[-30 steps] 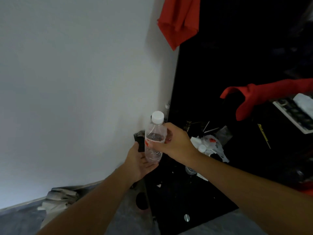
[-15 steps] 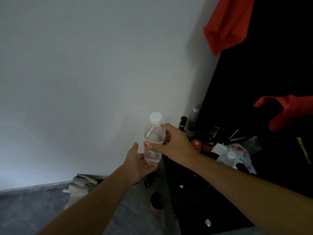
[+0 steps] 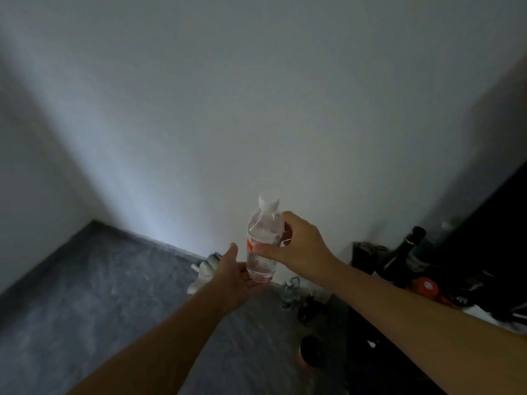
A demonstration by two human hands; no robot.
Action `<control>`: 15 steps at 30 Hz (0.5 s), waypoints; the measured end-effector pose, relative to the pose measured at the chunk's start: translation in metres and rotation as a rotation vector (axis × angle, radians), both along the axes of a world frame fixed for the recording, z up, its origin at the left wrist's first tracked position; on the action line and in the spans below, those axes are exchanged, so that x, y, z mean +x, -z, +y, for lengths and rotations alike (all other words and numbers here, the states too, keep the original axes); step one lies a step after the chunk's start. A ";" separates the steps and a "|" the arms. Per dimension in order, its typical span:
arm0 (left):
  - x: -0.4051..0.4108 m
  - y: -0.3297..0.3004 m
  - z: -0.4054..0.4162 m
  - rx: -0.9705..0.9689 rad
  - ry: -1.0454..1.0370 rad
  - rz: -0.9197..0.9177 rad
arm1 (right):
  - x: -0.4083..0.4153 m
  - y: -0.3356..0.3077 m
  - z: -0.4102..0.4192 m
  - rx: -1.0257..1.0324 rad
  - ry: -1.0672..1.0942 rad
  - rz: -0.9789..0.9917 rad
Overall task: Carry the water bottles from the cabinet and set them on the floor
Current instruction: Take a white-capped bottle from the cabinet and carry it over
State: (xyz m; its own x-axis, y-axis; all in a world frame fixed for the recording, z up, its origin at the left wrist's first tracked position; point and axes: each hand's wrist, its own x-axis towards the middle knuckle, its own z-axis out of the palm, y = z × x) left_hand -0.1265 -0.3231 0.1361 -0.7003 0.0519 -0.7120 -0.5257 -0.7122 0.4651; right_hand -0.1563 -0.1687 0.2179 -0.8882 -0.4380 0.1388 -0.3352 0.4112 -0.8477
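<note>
A clear plastic water bottle (image 3: 263, 240) with a white cap and a red label stands upright in mid-air before the white wall. My right hand (image 3: 296, 246) grips it around the label from the right. My left hand (image 3: 236, 276) lies palm up under the bottle's base, fingers spread and touching it. The black cabinet (image 3: 482, 246) fills the right edge, and another clear bottle (image 3: 289, 292) stands on the grey floor (image 3: 99, 295) below my right wrist.
A crumpled white cloth (image 3: 204, 270) lies at the wall's foot. Dark glass bottles (image 3: 399, 258) and an orange lid (image 3: 426, 286) crowd the cabinet top. A dark round object (image 3: 313, 350) sits on the floor by the cabinet. The room's corner shows at left.
The view has swung left, away from the cabinet, so more floor and wall show. Both hands keep the same hold on the bottle, now over the floor.
</note>
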 end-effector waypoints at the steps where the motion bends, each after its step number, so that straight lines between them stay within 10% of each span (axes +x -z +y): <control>1: 0.008 -0.002 -0.014 0.009 -0.035 0.004 | 0.003 -0.002 -0.015 0.001 -0.027 0.002; 15: 0.161 -0.014 -0.224 0.015 -0.354 0.008 | 0.103 -0.006 -0.249 0.011 -0.353 0.045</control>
State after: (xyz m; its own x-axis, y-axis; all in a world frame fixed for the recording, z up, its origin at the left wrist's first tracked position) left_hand 0.0348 -0.5472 0.1500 -0.6826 -0.1846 -0.7071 -0.2411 -0.8566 0.4563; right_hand -0.0529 -0.4174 0.2242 -0.6747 -0.7187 0.1683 -0.4955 0.2720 -0.8249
